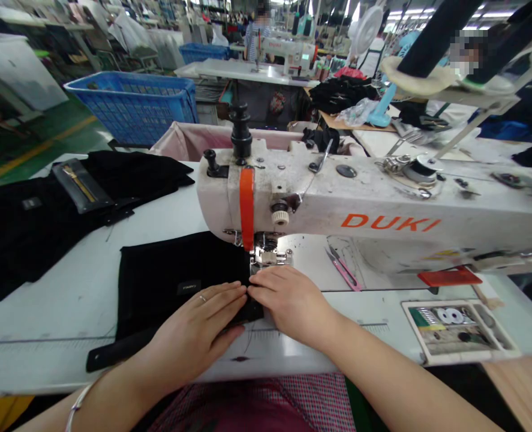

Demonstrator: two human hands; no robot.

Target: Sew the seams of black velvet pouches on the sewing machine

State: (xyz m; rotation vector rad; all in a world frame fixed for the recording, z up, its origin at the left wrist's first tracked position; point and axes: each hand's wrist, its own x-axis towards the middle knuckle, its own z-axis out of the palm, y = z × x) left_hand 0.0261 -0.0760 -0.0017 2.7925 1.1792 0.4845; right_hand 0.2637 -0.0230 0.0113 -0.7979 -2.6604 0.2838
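A piece of black fabric (167, 282) with a small label lies on the white table under the presser foot (268, 257) of a white sewing machine (360, 207). My left hand (198, 327) lies flat on the fabric with fingers stretched out, a ring on one finger. My right hand (288, 300) presses down flat at the fabric's right edge, just in front of the presser foot. The fingertips of both hands meet near the needle.
A pile of black fabric (45, 216) with a clear zipper packet lies at the left. Pink thread snips (343, 270) sit behind my right hand. A tray of small parts (461, 330) is at the right. A blue crate (135, 105) and other sewing stations stand behind.
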